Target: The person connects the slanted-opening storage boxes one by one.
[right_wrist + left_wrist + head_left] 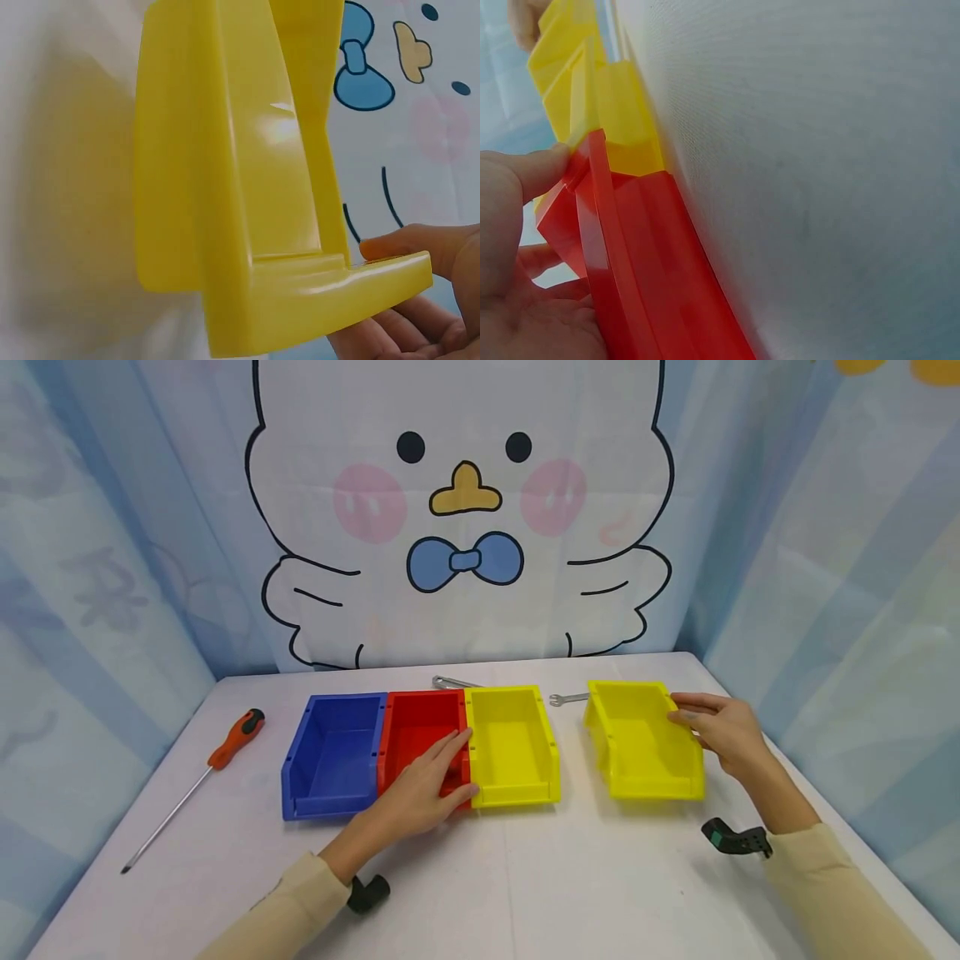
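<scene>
A blue bin [337, 752], a red bin [416, 718] and a yellow bin [512, 743] stand side by side, touching. My left hand [420, 785] reaches over the red bin. Its fairly straight fingers touch the wall where red meets yellow, and the thumb [544, 171] rests at the front corner there. Off to the right, a second yellow bin [648, 743] is tilted and appears lifted off the table. My right hand [723, 731] pinches its right wall, with the thumb [397, 241] on one side and fingers on the other.
On the left lies a screwdriver [236, 739] with an orange and black handle. One wrench [453, 682] shows behind the red bin. Another wrench [567, 699] pokes out behind the held yellow bin. A printed curtain [465, 627] hangs behind the white table [570, 877].
</scene>
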A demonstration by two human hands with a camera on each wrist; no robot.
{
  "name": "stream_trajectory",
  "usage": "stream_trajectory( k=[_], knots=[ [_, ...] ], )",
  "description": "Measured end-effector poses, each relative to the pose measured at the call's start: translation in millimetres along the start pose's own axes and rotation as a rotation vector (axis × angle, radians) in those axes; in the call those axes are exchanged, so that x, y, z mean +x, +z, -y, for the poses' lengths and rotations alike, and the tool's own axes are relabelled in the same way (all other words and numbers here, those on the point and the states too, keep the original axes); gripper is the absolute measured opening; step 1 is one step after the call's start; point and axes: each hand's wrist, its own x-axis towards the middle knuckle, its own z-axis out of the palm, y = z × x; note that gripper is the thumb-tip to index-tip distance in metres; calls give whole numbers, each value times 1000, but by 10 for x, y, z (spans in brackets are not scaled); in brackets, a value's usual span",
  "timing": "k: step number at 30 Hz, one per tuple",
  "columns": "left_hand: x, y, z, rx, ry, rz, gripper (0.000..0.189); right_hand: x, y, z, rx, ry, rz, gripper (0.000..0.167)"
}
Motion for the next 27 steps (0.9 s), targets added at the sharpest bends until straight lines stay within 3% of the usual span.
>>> stream_trajectory(
  k=[14, 27],
  knots=[
    [-19, -11, -12, -6, 2, 1, 86, -47, 256, 434, 62, -42, 6, 57],
    [-10, -7, 8, -5, 10, -3, 86, -29, 352, 551, 71, -57, 13, 56]
  ],
)
